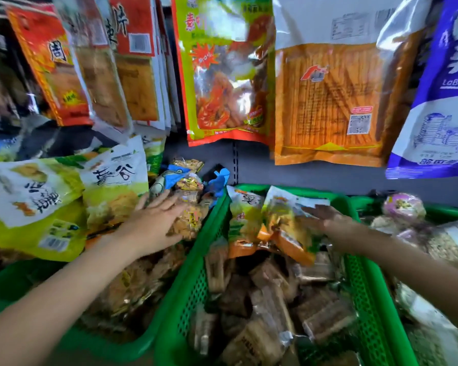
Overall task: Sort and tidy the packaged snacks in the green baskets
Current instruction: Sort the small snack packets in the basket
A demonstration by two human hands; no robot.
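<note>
Head cam looks down on three green baskets side by side. Left hand (156,223) lies flat with straight fingers on a clear snack pack (189,220) piled at the back right corner of the left basket (132,344). Right hand (325,220) reaches into the middle basket (193,281) and touches an orange-and-green bag (286,228) standing near its back edge; it's pretty blurry, so I can't tell if the fingers actually grip it. Brown wrapped bars (265,307) fill that basket's middle.
</note>
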